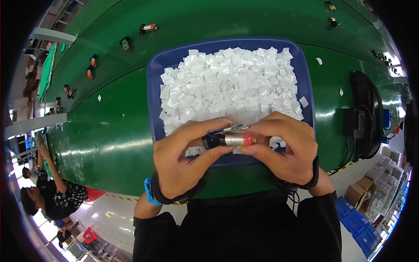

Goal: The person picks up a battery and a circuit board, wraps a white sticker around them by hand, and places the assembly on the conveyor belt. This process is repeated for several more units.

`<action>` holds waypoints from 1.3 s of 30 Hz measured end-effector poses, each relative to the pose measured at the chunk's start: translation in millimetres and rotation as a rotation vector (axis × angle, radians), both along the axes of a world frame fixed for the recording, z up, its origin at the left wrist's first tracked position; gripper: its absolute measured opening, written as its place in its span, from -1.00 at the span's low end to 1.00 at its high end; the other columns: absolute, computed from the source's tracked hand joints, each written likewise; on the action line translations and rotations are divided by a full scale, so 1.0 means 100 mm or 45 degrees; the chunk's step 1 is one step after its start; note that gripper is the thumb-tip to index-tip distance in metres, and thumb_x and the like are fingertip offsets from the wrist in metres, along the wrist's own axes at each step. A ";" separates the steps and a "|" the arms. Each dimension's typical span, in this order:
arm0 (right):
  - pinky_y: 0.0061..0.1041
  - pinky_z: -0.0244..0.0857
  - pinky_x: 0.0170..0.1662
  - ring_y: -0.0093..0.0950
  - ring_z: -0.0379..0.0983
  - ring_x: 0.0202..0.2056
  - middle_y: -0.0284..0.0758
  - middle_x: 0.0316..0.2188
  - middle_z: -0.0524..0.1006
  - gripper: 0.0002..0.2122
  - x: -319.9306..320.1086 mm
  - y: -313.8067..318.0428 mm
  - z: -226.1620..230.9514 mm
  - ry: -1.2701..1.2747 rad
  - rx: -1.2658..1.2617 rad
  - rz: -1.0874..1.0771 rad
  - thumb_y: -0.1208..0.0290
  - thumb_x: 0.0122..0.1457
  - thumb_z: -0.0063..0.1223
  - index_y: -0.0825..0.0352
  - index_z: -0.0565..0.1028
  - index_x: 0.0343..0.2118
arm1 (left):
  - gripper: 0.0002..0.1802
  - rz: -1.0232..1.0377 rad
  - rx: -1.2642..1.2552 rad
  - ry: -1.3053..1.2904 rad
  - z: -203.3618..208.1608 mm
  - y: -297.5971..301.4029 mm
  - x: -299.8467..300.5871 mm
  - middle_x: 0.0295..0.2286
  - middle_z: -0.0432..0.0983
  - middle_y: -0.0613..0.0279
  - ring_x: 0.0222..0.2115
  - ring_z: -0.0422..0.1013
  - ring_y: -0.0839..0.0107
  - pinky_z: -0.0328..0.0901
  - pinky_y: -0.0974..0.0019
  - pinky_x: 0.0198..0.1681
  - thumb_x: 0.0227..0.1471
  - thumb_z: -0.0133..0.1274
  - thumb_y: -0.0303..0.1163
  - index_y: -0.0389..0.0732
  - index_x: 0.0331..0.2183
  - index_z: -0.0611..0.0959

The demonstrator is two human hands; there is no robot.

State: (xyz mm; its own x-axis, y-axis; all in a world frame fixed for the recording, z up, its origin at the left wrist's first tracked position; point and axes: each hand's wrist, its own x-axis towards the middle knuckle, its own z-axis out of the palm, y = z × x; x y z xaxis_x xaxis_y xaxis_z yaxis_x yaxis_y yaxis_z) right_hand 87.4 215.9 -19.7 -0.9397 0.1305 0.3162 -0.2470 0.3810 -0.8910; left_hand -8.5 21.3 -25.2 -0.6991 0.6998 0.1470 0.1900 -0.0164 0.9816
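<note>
Between my two hands, above the near part of a blue tray (154,87), is a small battery assembly (235,139). It has a white and red cylindrical battery, a black end piece, thin wires and a metallic part along its far side. My left hand (176,150) pinches the black end with thumb and fingers. The red end sits between the thumb and fingers of my right hand (286,142). Small white square pieces (231,85), loosely heaped, fill the tray, and my hands hide some of those nearest me.
Similar battery assemblies (148,28) lie scattered on the green work surface (109,144). To the right are a black box with cables (354,123) and a black mesh object (365,96). Another person (61,194) reaches over the surface at left. Blue crates (360,227) stand lower right.
</note>
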 end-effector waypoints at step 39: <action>-0.68 0.28 -0.43 -0.64 0.48 -0.53 -0.33 -0.45 0.53 -0.73 0.00 0.01 -0.03 -0.024 -0.272 -0.172 0.63 -0.10 0.42 0.41 0.57 -0.30 | -0.60 0.198 -0.094 0.007 -0.01 0.11 0.01 -0.29 0.63 0.10 -0.32 0.56 0.25 0.43 0.36 -0.30 -0.13 0.31 -0.64 -0.30 -0.16 0.66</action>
